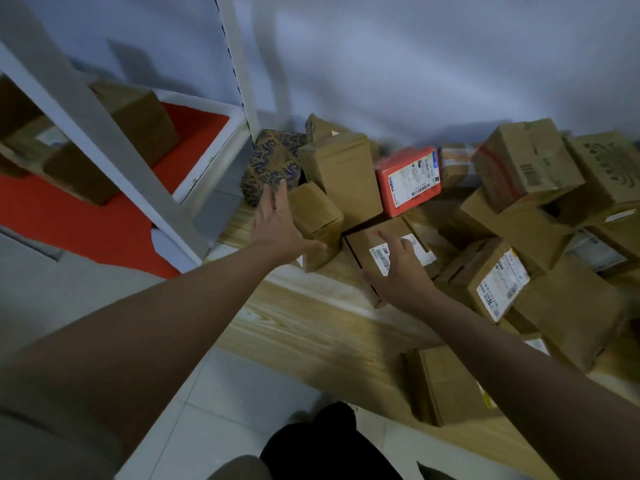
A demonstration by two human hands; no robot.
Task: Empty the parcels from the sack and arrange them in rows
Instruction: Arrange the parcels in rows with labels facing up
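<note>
Several cardboard parcels lie heaped on a wooden platform (298,323) against the wall. My left hand (277,226) reaches forward with fingers straight, its palm against the left side of a small brown box (317,211), fingertips near a patterned blue-and-gold box (272,161). My right hand (401,268) lies flat with spread fingers on a flat brown parcel with a white barcode label (372,245). Behind stand a tall brown box (343,174) and a red parcel (408,180). No sack is in view.
A white metal shelf rack (121,161) with red boards holds brown boxes at the left. A jumbled pile of cartons (530,168) fills the right side. One brown box (446,386) lies alone near the platform's front edge. Grey tiled floor (221,403) lies below.
</note>
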